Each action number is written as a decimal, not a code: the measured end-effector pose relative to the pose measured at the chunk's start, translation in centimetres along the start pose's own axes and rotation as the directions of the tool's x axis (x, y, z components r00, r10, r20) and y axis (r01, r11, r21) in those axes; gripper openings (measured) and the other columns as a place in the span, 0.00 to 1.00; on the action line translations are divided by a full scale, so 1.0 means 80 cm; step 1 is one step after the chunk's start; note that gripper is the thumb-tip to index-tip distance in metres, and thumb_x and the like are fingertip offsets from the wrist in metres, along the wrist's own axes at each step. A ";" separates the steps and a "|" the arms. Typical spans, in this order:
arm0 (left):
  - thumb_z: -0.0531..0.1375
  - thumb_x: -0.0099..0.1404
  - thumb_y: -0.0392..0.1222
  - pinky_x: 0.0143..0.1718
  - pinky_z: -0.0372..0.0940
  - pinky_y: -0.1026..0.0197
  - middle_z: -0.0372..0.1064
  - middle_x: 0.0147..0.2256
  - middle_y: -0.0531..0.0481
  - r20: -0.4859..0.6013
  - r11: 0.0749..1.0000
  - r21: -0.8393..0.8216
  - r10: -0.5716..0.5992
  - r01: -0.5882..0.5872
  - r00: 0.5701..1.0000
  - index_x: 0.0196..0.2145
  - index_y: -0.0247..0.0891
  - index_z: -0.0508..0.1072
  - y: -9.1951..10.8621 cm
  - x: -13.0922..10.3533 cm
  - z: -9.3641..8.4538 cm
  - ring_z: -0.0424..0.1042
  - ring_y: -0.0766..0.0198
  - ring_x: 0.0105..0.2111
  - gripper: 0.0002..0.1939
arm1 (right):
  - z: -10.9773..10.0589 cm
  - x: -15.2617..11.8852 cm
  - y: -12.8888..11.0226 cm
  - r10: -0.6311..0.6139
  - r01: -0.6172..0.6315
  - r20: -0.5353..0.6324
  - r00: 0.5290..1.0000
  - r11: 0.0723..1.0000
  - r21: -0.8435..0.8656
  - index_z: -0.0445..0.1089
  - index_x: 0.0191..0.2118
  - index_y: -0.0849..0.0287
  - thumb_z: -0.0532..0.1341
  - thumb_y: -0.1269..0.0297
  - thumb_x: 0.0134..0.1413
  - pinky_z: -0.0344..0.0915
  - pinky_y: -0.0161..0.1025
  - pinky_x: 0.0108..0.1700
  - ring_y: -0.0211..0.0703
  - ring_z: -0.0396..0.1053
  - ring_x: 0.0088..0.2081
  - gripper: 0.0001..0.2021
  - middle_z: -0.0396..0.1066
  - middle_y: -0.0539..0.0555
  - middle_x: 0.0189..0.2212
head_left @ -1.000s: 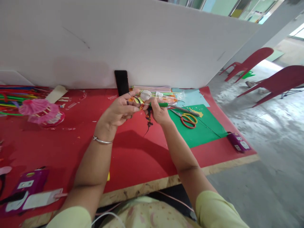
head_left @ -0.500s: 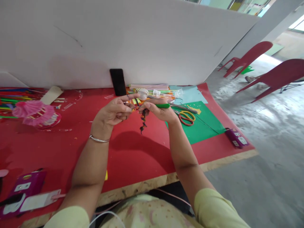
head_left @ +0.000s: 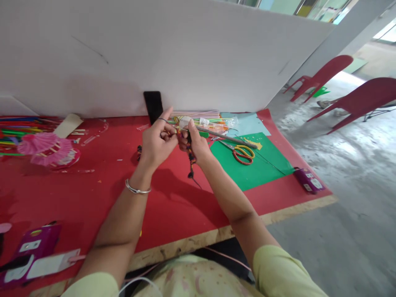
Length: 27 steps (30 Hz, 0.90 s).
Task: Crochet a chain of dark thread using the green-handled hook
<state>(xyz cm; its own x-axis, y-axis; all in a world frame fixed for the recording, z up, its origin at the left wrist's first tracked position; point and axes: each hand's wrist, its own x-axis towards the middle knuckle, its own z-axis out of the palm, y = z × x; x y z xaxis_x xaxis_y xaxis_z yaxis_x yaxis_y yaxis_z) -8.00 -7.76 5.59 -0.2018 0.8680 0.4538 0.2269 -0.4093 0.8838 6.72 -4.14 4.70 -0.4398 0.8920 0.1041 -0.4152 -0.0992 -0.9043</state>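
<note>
Beyond your left hand [head_left: 156,142] a board [head_left: 123,53] is standing; nearer you than your right hand [head_left: 197,144], the table edge [head_left: 192,243] is running. The left is pinching yarn [head_left: 191,157]; the right, closed, is gripping it and a green handle [head_left: 203,134]. Dark, orange-flecked, lumpy, it is dangling beneath.

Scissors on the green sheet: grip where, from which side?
Probably the red and yellow handles, from the right: the scissors appear to lie flat, handles at the right end, blades pointing left toward the right hand, with a grey rod close along the far side.

Hands [head_left: 199,146] pinching dark-and-orange yarn piece [head_left: 191,159] above red tabletop [head_left: 102,198].
</note>
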 end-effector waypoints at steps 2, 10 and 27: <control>0.69 0.58 0.30 0.34 0.66 0.63 0.78 0.35 0.51 -0.073 0.975 0.216 0.079 -0.062 0.994 0.67 0.42 0.79 0.003 -0.006 0.013 0.67 0.64 0.31 0.39 | 0.014 0.001 0.005 0.056 -0.043 -0.154 0.986 0.995 0.089 0.61 0.29 0.53 0.59 0.21 0.63 0.53 0.32 0.22 0.32 0.53 0.20 0.36 0.55 0.43 0.20; 0.72 0.52 0.33 0.20 0.47 0.68 0.69 0.27 0.59 0.233 0.812 -0.421 -0.334 0.404 0.913 0.62 0.39 0.81 0.019 0.004 -0.007 0.51 0.75 0.18 0.37 | 0.014 -0.002 0.015 -0.067 0.083 -0.163 0.984 0.992 0.094 0.59 0.29 0.52 0.56 0.14 0.57 0.53 0.34 0.22 0.35 0.51 0.20 0.39 0.54 0.43 0.20; 0.82 0.43 0.34 0.17 0.46 0.67 0.81 0.30 0.54 0.122 0.759 -0.561 -0.320 0.331 0.940 0.49 0.44 0.89 0.017 0.005 0.001 0.56 0.76 0.17 0.33 | -0.003 0.001 0.018 -0.211 0.197 -0.073 0.975 0.966 -0.169 0.64 0.28 0.52 0.53 0.13 0.56 0.57 0.35 0.23 0.37 0.60 0.22 0.41 0.59 0.46 0.21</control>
<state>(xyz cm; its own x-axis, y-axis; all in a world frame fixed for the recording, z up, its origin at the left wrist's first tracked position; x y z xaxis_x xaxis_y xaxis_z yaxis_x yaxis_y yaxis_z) -7.65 -7.95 6.95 -0.1460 0.9807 0.1300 -0.4287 -0.1812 0.8851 6.24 -4.09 3.30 -0.2828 0.9226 0.2625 -0.3532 0.1543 -0.9228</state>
